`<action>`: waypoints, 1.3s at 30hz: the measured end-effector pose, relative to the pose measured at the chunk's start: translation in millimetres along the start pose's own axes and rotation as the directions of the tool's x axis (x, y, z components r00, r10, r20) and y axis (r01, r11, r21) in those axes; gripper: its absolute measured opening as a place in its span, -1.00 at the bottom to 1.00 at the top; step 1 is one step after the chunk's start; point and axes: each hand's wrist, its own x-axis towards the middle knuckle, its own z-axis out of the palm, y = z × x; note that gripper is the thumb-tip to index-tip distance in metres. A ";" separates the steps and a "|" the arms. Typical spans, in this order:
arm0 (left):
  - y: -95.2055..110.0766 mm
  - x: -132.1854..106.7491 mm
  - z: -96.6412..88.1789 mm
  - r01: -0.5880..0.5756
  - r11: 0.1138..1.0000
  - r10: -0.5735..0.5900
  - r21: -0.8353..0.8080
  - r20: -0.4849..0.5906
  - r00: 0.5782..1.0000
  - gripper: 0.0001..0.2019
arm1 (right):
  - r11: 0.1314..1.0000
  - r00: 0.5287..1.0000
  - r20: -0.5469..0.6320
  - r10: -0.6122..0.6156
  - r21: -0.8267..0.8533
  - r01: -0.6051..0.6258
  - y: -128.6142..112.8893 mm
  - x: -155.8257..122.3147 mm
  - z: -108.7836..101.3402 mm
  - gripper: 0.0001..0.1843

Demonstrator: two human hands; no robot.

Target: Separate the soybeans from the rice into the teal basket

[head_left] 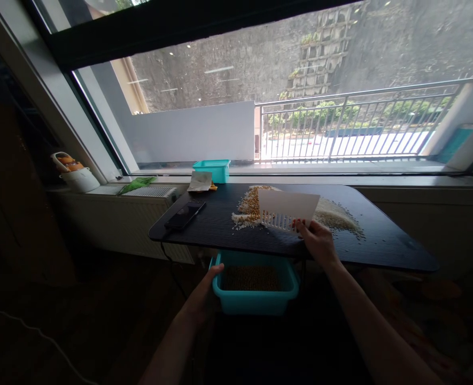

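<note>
My right hand [318, 239] grips the lower right corner of a white slotted scoop [287, 209], which rests on a black table [220, 227] over a spread of white rice [334, 216] and yellow grains [250, 204]. My left hand [206, 291] holds the left rim of a teal tub [256, 299] just below the table's front edge. The tub holds brownish grains [252, 278].
A dark phone [185, 214] with a cable lies at the table's left end. A second teal tub [212, 169] and a small packet [200, 182] sit by the window sill. A white container [78, 176] stands on the radiator at the left. A window with railing lies beyond.
</note>
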 end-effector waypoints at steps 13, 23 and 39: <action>-1.4 2.9 -8.5 -0.011 1.000 0.012 0.029 -0.046 0.999 -0.31 | 0.999 0.995 0.096 -0.001 0.051 -0.004 -2.1 9.7 16.6 -0.52; 1.0 -0.8 -3.3 -0.015 1.000 0.014 -0.007 -0.049 0.999 -0.33 | 0.997 0.992 0.129 0.018 0.068 -0.027 0.5 13.2 20.6 -0.53; 0.5 -2.5 -2.7 -0.026 1.000 0.025 -0.009 -0.056 0.998 -0.32 | 0.996 0.994 0.108 0.027 0.079 -0.036 -0.6 6.1 13.2 -0.53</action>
